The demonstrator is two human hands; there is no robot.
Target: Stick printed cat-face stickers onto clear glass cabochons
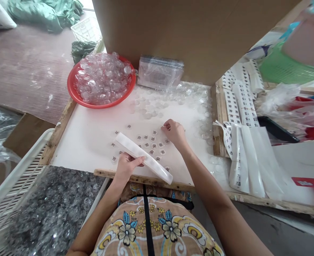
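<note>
My left hand [127, 165] grips a long white folded strip [146, 156], thumb on top, slanting over the near part of the white tabletop [87, 138]. Around and beyond the strip lie several clear round discs [154, 146], each bearing a small dark printed mark. My right hand [174, 133] is low over the table at the right of these marked discs, thumb and forefinger pinched together. Whatever is between those fingertips is too small or hidden to make out. Farther back, plain clear discs [147, 110] are spread on the white surface.
A red basin [100, 105] heaped with clear discs stands back left, beside a clear plastic-wrapped pack [161, 73]. A tall cardboard box [173, 32] rises behind. Printed sticker strips [244, 103] and a dark phone [277, 129] lie right. A white crate [18, 192] of marked pieces stands lower left.
</note>
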